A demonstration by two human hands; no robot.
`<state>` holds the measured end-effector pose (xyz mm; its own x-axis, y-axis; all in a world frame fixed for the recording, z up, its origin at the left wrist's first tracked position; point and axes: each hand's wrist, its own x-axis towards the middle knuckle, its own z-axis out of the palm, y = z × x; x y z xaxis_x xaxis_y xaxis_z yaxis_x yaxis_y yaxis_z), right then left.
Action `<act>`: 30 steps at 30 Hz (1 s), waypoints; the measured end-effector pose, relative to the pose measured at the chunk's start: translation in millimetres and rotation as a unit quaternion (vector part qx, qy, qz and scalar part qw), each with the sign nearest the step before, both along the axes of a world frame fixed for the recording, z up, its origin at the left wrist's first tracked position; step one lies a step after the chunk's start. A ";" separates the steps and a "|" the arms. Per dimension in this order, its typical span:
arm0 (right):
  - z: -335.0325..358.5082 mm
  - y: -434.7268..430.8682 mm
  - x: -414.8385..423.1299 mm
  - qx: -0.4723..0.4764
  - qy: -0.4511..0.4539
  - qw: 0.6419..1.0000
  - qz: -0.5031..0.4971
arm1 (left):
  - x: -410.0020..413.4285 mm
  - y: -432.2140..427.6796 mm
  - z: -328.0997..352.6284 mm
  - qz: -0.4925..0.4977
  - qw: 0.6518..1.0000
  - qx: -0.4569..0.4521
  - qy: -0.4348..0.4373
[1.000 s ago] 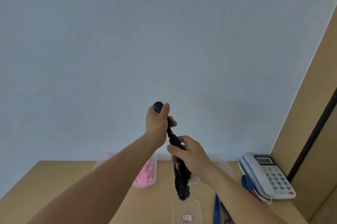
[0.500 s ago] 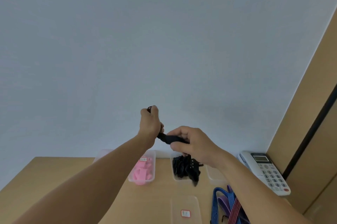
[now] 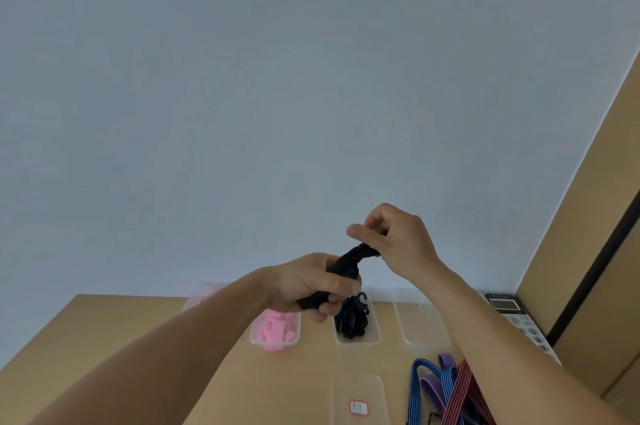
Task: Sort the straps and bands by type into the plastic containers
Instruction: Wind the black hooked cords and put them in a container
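I hold a black strap [image 3: 349,260] in the air above the desk, bunched into a thick bundle. My left hand [image 3: 308,286] grips its lower part in a fist. My right hand [image 3: 391,237] pinches its upper end between thumb and fingers. Below them stand three clear plastic containers: one with pink bands [image 3: 277,329], one with black straps [image 3: 353,320], and one with nothing visible in it [image 3: 422,324]. Blue, purple and red striped straps [image 3: 446,386] lie loose on the desk at the lower right, partly hidden by my right forearm.
A clear lid with a red label [image 3: 358,400] lies on the wooden desk [image 3: 121,338] near me. A white desk phone [image 3: 516,317] sits at the right by a brown wall panel. The plain wall rises behind the containers.
My left hand dropped lower and now grips the bundle's bottom; my right hand rose to the strap's upper end. The hanging tail has been gathered up. The view tilted down a little.
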<state>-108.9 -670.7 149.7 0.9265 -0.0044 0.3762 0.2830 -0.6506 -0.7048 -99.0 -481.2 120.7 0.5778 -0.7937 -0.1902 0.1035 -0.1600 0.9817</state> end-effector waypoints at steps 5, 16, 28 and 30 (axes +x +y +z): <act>-11.1 4.5 1.7 0.066 -0.007 0.998 0.006 | -4.5 -9.2 -3.6 0.091 0.988 -0.114 0.047; -23.5 6.5 -11.3 0.251 0.115 0.957 0.086 | 7.7 -14.8 1.2 0.289 0.951 -0.077 -0.076; -48.6 33.6 -9.2 0.152 0.033 0.986 -0.057 | 18.1 -32.9 7.3 0.418 0.872 -0.245 0.071; -54.1 39.8 -10.9 0.123 0.012 0.990 -0.064 | 20.1 -34.6 12.3 0.422 0.857 -0.276 0.101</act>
<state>-119.9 -630.9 95.7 0.9208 -0.2122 0.3273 0.1907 -0.4872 -0.8522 -78.9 -515.9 133.0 0.9905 -0.1093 -0.0837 0.1298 0.5394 0.8320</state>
